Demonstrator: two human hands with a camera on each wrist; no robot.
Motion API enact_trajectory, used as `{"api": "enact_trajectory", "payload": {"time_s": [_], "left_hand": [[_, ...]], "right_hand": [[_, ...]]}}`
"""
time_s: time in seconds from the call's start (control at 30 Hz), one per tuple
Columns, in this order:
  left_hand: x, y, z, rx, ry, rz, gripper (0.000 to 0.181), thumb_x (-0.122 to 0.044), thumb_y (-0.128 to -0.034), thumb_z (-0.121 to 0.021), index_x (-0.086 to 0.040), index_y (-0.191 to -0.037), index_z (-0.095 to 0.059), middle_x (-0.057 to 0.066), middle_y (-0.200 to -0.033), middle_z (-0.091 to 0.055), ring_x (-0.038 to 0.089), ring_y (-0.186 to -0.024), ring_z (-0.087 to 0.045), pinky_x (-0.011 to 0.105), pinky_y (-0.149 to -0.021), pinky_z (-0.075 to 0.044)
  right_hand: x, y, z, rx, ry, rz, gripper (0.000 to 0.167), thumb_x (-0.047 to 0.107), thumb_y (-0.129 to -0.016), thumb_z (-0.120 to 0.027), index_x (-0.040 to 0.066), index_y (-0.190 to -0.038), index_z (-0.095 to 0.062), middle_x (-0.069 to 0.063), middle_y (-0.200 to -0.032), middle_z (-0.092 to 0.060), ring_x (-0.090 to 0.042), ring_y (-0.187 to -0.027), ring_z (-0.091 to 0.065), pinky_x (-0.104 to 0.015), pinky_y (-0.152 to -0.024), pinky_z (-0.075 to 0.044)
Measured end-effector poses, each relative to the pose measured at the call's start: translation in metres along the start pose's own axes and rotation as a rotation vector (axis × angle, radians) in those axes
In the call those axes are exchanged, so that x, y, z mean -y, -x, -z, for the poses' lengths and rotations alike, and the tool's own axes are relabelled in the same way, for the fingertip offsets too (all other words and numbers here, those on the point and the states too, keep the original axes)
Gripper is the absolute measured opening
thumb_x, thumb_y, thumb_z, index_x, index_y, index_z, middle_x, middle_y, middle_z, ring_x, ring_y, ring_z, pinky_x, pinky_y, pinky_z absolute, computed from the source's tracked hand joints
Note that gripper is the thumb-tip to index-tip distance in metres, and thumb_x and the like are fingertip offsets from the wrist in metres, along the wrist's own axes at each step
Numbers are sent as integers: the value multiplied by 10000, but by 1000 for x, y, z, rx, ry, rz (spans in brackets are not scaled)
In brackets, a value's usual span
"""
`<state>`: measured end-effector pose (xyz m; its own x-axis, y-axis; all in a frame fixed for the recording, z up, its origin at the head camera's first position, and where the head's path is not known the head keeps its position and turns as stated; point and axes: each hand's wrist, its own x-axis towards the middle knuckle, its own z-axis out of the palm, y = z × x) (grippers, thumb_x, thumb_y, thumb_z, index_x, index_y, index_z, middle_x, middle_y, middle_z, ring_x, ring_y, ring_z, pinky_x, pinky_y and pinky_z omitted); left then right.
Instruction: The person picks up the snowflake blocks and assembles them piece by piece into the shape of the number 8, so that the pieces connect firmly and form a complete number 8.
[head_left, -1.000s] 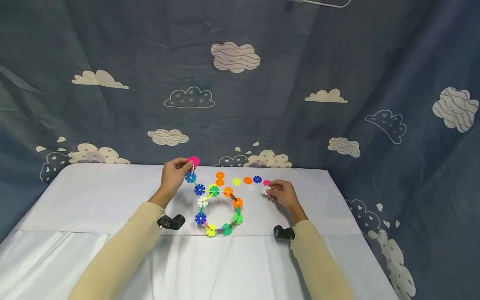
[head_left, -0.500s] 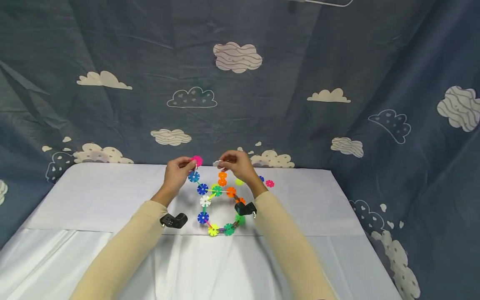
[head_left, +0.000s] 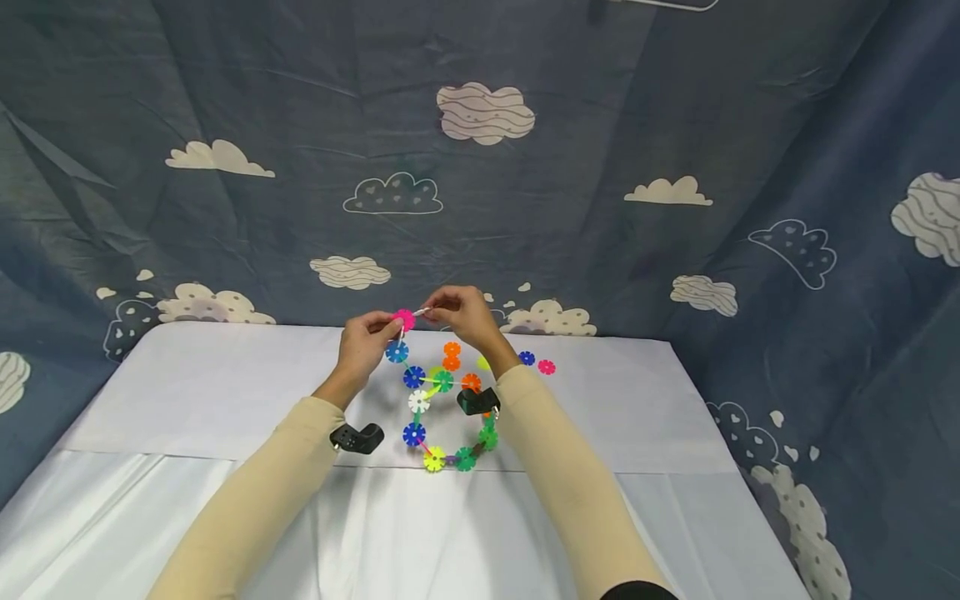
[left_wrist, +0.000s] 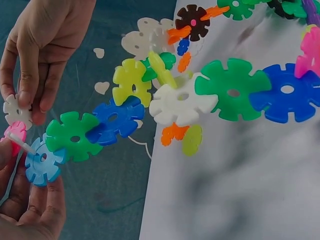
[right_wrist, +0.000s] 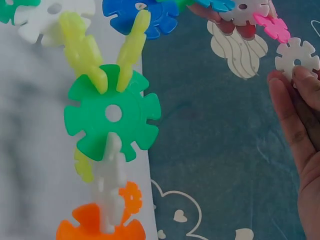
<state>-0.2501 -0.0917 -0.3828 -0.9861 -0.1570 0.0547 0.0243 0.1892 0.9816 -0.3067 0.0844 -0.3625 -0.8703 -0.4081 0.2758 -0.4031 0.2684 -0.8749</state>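
My left hand (head_left: 362, 346) pinches a pink notched plastic disc (head_left: 405, 319) at the raised end of a chain of interlocking flower-shaped discs. Below it run a white disc, a light blue disc (head_left: 397, 352) and a blue disc (head_left: 414, 377), which lead to a closed ring of discs with a green disc (head_left: 442, 381) at its top. My right hand (head_left: 465, 317) holds a loose white disc (right_wrist: 297, 52) between thumb and fingers. In the left wrist view this white disc (left_wrist: 18, 107) meets the pink disc's edge; whether their notches interlock, I cannot tell.
Behind the ring lie two orange discs (head_left: 452, 357), with a blue disc (head_left: 527, 358) and a pink disc (head_left: 547, 367) farther right. My right forearm hides part of the ring. The white table (head_left: 225, 375) ends at a dark cloud-print curtain (head_left: 525, 200).
My right hand has picked up the white disc from the right side of the table and brought it leftward to the pink disc. My left hand has stayed at the chain's end.
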Motion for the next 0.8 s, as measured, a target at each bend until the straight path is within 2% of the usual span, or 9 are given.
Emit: {"api": "enact_trajectory", "payload": {"time_s": [0.1,0.27,0.47,0.67,0.73,0.8], "left_hand": [[0,0,0,4,5,6,271,-191,-968,-602,40,-1100,-655,187,-1027,-682,120,-830,-632,192,-687,-494],[-1,1,-2,-10,21,0,258,-170,-961,-611,53,-1079,-660,192,-1002,-687,104,-792,-631,180,-667,-488],[-5,4,-7,-55,51,-7,264,-172,-951,-621,62,-1067,-669,203,-994,-686,89,-765,-630,162,-648,-490],[-5,6,-8,-89,49,2,259,-166,-950,-622,61,-1060,-679,202,-988,-687,98,-766,-628,152,-641,-487],[-4,6,-7,-80,41,6,259,-163,-951,-621,65,-1063,-674,203,-988,-687,93,-761,-628,150,-638,-487],[-5,5,-6,-45,29,12,259,-154,-958,-612,69,-1079,-663,208,-1004,-685,83,-765,-632,155,-640,-491]], "right_hand": [[0,-1,0,1,3,10,73,-50,-888,-634,-59,-927,-695,-184,-934,-685,-266,-837,-689,-403,-815,-564],[2,-3,0,19,17,70,78,-86,-871,-634,-79,-901,-705,-201,-927,-696,-273,-825,-695,-306,-785,-571],[5,-9,2,25,-10,153,80,-150,-844,-623,-122,-815,-691,-245,-893,-697,-307,-776,-699,-316,-731,-583],[8,-9,0,54,-18,165,122,-195,-851,-583,-144,-794,-679,-271,-891,-689,-329,-776,-698,-316,-732,-583],[8,-9,-1,60,-14,157,107,-185,-848,-597,-139,-812,-687,-264,-900,-691,-322,-785,-699,-313,-735,-582],[7,-8,0,53,-5,141,85,-162,-840,-625,-125,-836,-701,-244,-919,-693,-308,-801,-699,-308,-738,-581]]}}
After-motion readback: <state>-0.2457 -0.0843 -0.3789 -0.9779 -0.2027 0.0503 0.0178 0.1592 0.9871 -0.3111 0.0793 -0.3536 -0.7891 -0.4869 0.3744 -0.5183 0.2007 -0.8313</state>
